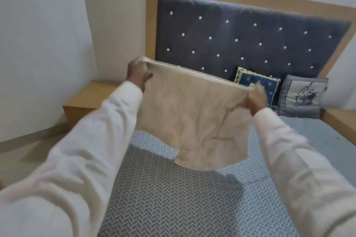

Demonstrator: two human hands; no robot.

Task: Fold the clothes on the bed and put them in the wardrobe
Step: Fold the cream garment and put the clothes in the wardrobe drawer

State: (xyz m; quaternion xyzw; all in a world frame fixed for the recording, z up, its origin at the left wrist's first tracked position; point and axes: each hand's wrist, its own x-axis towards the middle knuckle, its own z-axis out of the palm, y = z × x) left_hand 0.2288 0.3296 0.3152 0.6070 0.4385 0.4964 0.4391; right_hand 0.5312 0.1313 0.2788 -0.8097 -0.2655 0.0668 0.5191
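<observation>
Above bed (173, 198), two hands hold one garment (188, 113).

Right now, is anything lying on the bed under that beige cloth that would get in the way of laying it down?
Nothing visible does. Both hands, left and right, hold the beige cloth above bare patterned bedsheet; the cushions sit back by the headboard.

Garment (188, 121) above bed (173, 198); cushions (256, 86) behind, against headboard (240, 40).

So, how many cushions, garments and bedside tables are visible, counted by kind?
Cushions: 2, the blue cushion and the grey cushion
Garments: 1, the beige garment held up by both hands
Bedside tables: 2, left bedside table and right bedside table
Total: 5
</observation>
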